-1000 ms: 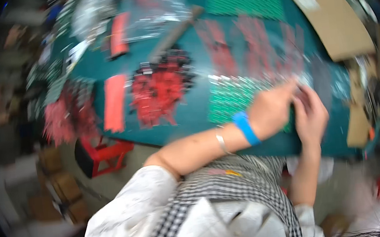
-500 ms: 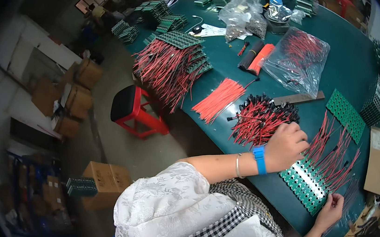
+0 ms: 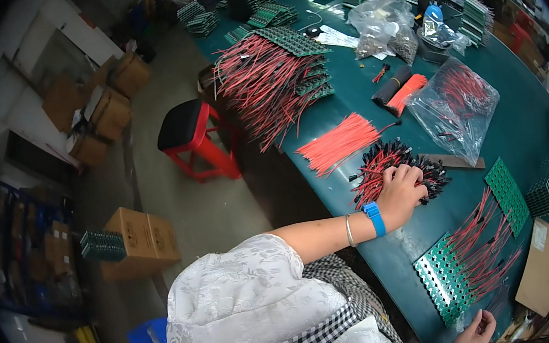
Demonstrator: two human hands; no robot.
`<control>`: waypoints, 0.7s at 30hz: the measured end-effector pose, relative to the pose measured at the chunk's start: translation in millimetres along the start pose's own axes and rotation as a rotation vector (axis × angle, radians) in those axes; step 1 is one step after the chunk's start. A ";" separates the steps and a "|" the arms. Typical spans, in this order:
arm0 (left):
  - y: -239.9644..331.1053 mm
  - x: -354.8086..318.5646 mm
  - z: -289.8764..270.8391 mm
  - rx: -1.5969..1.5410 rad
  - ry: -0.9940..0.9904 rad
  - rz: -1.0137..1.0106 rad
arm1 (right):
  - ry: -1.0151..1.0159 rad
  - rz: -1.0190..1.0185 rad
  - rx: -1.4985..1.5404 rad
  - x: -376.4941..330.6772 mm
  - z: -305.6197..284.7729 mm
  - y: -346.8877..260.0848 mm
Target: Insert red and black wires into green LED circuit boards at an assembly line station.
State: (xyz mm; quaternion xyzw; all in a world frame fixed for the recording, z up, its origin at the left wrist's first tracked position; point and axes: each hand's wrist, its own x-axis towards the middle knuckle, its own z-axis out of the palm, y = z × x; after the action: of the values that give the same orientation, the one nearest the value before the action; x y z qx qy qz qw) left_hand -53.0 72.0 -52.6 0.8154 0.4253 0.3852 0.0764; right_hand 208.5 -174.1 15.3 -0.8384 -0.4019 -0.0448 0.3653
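Note:
My left hand (image 3: pixel 401 196), with a blue band on its wrist, reaches into a pile of short red-and-black connector wires (image 3: pixel 377 172). Its fingers are curled down among them, the tips partly hidden. Nearer to me lies a green circuit board (image 3: pixel 444 281) with rows of holes. Red wires (image 3: pixel 483 252) fan out from its right side toward a second green board (image 3: pixel 507 196). Just below the near end of the first board is my right hand (image 3: pixel 479 332), thumb and fingers drawn together; whatever they pinch is too small to make out.
A bundle of orange-red wires (image 3: pixel 339 144) lies beyond the pile, near a metal bar (image 3: pixel 453 161) and a clear bag of wires (image 3: pixel 455 107). Wired boards (image 3: pixel 271 84) are stacked at the table's left edge. A red stool (image 3: pixel 200 143) stands on the floor.
My left hand has moved from above the board up and away into the wire pile. My right hand has come off the board's near corner. The whole view has shifted slightly.

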 end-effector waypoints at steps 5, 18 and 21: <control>-0.1 0.4 -7.5 -0.047 0.011 -0.054 | -0.101 0.009 0.081 -8.2 -7.8 1.7; 30.4 13.2 -26.5 -0.586 0.149 -0.011 | -0.544 0.026 0.622 -12.2 62.8 -82.6; 56.8 -13.4 -21.7 -0.668 -0.064 0.163 | -0.594 0.107 0.881 -15.3 66.3 -121.7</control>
State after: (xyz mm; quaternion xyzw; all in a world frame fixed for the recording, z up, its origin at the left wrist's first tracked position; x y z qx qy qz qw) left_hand -36.5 22.0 -19.5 0.7883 0.2066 0.4824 0.3213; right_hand 97.7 -91.0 31.5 -0.6015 -0.4255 0.3860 0.5551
